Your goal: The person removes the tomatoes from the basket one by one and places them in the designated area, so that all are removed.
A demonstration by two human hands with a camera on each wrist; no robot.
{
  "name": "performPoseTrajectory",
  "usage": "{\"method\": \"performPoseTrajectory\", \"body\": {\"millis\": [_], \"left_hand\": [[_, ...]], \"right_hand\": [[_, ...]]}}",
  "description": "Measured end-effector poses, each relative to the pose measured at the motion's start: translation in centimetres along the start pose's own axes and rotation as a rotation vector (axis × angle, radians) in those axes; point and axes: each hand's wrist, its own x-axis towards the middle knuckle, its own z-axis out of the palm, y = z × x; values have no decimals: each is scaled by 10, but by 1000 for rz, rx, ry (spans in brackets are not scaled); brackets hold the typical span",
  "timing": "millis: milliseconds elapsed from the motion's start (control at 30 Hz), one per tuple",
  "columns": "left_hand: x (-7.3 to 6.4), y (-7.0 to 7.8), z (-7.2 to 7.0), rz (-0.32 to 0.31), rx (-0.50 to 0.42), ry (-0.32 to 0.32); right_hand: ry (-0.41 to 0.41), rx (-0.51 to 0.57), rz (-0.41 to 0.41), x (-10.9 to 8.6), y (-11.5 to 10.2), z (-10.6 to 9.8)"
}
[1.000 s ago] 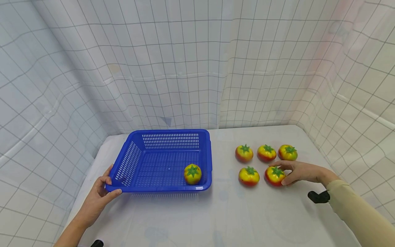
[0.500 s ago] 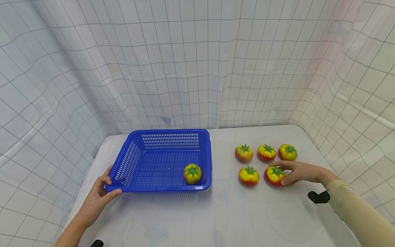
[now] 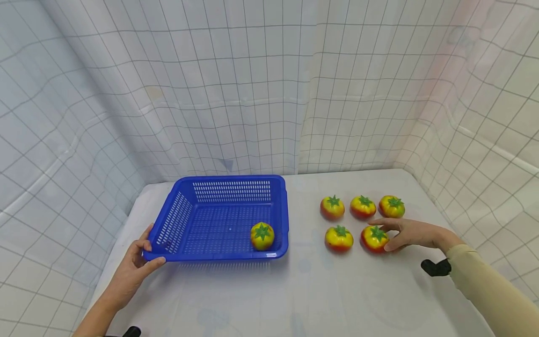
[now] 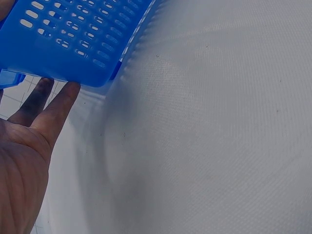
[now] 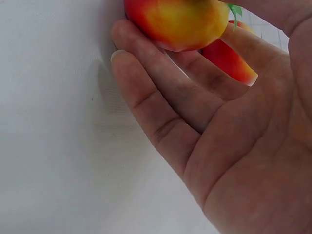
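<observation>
In the head view, my left hand [image 3: 132,267] rests at the near left corner of a blue plastic basket [image 3: 216,257]. Its thumb lies along the front rim; in the left wrist view its fairly straight fingers [image 4: 61,105] touch the basket's edge. One yellow toy tomato [image 3: 262,236] with a green star-shaped top sits inside, near the front right. My right hand [image 3: 414,234] holds a red-and-yellow toy tomato [image 3: 375,239] on the table, thumb on the near side and fingers behind. In the right wrist view that tomato [image 5: 178,24] lies against the fingers.
Several more toy tomatoes stand about the right hand: one to the left [image 3: 338,239] and a back row of three, the nearest to the hand being the right one [image 3: 392,207]. White cloth covers the table [image 3: 294,290]. Checked curtains [image 3: 269,93] enclose the back and sides.
</observation>
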Motion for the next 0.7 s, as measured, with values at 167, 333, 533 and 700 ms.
{"method": "performPoseTrajectory", "body": {"millis": [167, 333, 533, 700], "left_hand": [[0, -1, 0, -2, -14, -2], [0, 0, 0, 2, -12, -2], [1, 1, 0, 4, -2, -7], [0, 1, 0, 3, -1, -7]], "right_hand": [[-5, -23, 4, -7, 0, -4], [-10, -17, -1, -14, -1, -9], [-12, -13, -15, -23, -5, -16], [-9, -35, -25, -27, -14, -22]]}}
